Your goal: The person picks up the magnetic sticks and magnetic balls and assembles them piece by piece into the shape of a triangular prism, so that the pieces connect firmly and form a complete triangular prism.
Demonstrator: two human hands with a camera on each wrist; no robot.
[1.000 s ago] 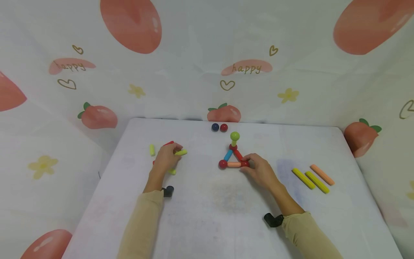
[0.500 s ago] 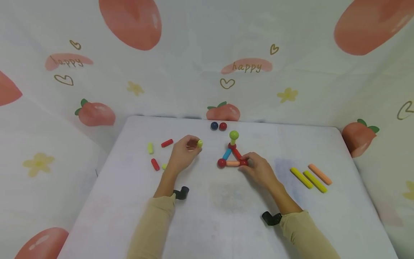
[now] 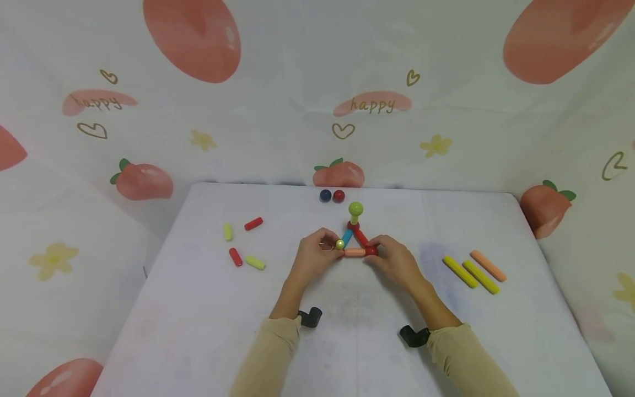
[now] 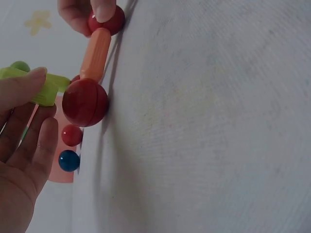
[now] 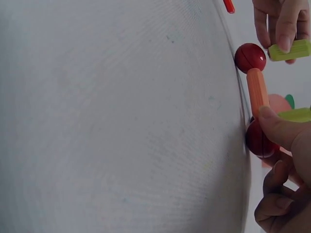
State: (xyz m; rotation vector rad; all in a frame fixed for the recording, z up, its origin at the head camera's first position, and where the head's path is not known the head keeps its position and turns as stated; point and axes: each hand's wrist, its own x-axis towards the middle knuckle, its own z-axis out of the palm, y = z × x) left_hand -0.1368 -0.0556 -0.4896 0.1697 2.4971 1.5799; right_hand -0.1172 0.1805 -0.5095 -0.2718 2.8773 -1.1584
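Observation:
A triangle of short magnetic sticks, blue, red and orange, joins three red balls flat on the table. From its far corner ball rises a yellow-green stick topped by a green ball. My left hand pinches another yellow-green stick, upright, between thumb and fingers. Its lower end is right by the top of the near-left red ball. My right hand grips the near-right red ball, thumb against the orange stick's end.
At the back of the table lie a dark blue ball and a red ball. Red sticks and yellow-green sticks are scattered on the left. Longer yellow sticks and an orange stick lie to the right.
My left hand has lifted a yellow-green stick from the left group, carried it right and turned it upright over the near-left ball. The right hand stays on its ball.

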